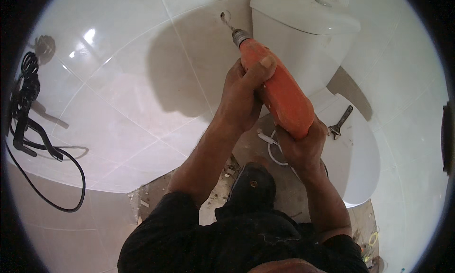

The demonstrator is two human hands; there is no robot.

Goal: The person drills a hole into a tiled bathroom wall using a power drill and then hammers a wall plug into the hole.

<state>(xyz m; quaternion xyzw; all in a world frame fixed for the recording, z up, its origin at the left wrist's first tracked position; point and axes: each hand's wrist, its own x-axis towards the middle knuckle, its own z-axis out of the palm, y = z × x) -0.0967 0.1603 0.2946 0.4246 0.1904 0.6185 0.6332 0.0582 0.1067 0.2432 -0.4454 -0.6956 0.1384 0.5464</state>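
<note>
An orange power drill is held out in front of me, pointing up and to the left at the tiled wall. My left hand wraps round the front of its body, thumb over the top. Behind it, my right hand grips the rear, where the handle is hidden under the casing and fingers. A drill bit sticks out of the metal chuck. Its tip is at a small dark hole in the wall, left of the toilet cistern; how deep it sits I cannot tell.
A white toilet cistern stands close right of the drill. An adjustable wrench lies on the closed toilet lid. A white hose loops below the drill. Black coiled cable hangs at far left. Rubble litters the floor.
</note>
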